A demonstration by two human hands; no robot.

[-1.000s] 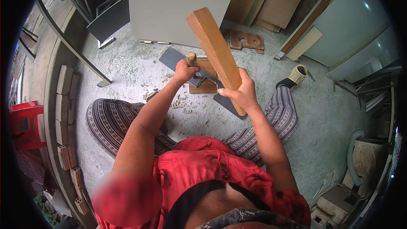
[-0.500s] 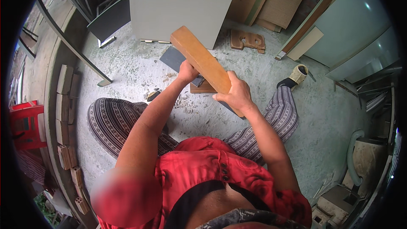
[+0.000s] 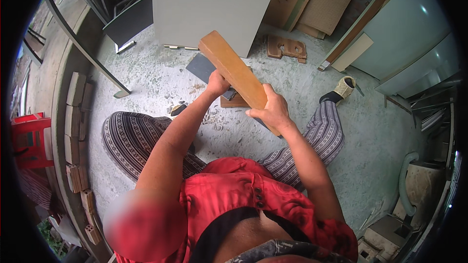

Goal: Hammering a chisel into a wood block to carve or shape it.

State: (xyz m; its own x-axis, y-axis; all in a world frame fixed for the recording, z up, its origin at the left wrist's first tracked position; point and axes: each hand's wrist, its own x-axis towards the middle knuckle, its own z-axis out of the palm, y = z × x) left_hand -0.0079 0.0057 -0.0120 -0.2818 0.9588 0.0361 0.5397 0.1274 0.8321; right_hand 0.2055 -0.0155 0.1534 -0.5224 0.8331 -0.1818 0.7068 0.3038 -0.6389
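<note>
A thick orange-brown wooden plank (image 3: 232, 70) slants in front of me, its far end to the left and raised toward my view. My right hand (image 3: 270, 109) is closed on its near end, thumb across the top face. Against the plank's left edge, my left hand (image 3: 218, 83) is closed, with its fingertips hidden underneath. A dark grey flat slab (image 3: 199, 67) shows below the plank on the far left. Beneath them lies a brown wooden block (image 3: 236, 101), partly covered. Small shavings or chips (image 3: 214, 118) are scattered on the floor nearby.
My legs in patterned trousers (image 3: 134, 139) spread to both sides. A large pale panel (image 3: 209, 9) stands ahead, with a cut wooden piece (image 3: 286, 48) and cardboard (image 3: 321, 5) to its right. Bricks (image 3: 73, 122) and a red plastic chair (image 3: 31, 141) line the left.
The view has shifted slightly, moving the surroundings a little rightward in the picture. Both hands keep the same hold, and the plank stays at nearly the same slant.
</note>
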